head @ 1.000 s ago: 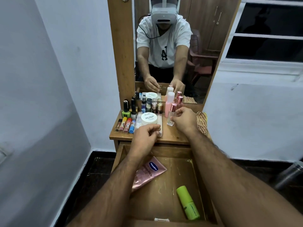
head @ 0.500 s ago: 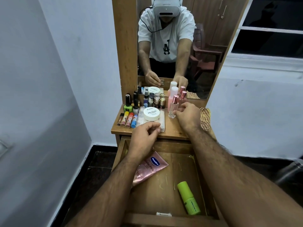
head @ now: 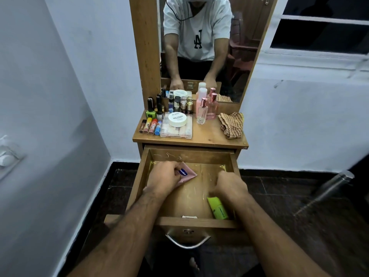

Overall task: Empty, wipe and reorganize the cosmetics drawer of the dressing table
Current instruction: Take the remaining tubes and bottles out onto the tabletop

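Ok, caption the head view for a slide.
Both hands in the open drawer: left hand grips the pink tube, right hand reaches the green bottle.

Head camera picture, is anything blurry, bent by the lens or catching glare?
Head view: the wide lens bows the white walls and window frame outward; both hands, the left and the right, look sharp; the tall wood-framed mirror reflects the person without strong glare; the dark floor is dim.

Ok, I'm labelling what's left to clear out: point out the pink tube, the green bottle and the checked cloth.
pink tube [head: 187, 174], head view, its flat crimped end
green bottle [head: 218, 209], head view, its body
checked cloth [head: 232, 124], head view, its middle
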